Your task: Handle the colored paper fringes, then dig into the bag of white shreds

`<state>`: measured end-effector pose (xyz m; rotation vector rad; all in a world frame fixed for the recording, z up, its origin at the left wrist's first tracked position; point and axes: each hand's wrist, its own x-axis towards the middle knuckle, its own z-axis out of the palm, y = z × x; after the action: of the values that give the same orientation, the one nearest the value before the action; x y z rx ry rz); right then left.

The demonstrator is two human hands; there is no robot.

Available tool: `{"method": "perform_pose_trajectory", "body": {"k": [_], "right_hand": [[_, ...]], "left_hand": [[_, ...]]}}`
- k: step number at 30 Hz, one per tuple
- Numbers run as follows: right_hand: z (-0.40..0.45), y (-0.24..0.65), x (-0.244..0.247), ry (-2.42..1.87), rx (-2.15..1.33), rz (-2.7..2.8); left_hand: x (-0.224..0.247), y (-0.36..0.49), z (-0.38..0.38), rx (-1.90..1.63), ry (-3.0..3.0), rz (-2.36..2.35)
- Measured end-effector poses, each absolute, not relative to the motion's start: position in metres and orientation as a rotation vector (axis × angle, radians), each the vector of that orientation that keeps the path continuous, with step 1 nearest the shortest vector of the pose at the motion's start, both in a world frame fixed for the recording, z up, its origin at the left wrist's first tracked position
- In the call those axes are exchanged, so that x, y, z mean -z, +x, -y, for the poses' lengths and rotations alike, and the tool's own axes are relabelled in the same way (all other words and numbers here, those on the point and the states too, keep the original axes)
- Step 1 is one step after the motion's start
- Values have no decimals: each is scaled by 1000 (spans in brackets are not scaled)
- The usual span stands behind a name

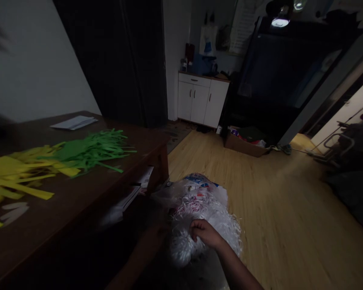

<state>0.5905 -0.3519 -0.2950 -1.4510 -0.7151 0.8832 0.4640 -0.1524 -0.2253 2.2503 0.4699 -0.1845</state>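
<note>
A heap of thin, shiny white plastic strands (220, 219) lies low in front of me, at the end of the wooden table. My right hand (205, 233) is closed at this heap, its fingers curled on some of the strands. To the left of it, my left hand (157, 233) is in deep shadow beside a rounded bunch of the same strands (181, 245). Its fingers are too dark to make out. Clear plastic wrapping (169, 195) and printed packaging in blue, red and white (196, 178) show behind the strands.
On the wooden table (145, 139) lie green paper fringes (90, 151), yellow paper fringes (21, 169) and white papers (74, 123). More papers (130, 199) stick out under the tabletop. A cardboard box (245, 146) and a white cabinet (196, 96) stand farther off on the wood floor.
</note>
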Motion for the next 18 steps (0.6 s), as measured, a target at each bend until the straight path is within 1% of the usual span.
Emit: {"method": "perform_pose_trajectory", "body": {"k": [5,9,18], "right_hand": [[352,591,298,-1449,-885,726],[352,591,300,-1450,-872,727],[352,589,297,-1515,-847,752]], "left_hand": [[248,461,157,341,2278,-364],[254,454,165,439,2275,-256],[255,448,180,444,2310,-353]]}}
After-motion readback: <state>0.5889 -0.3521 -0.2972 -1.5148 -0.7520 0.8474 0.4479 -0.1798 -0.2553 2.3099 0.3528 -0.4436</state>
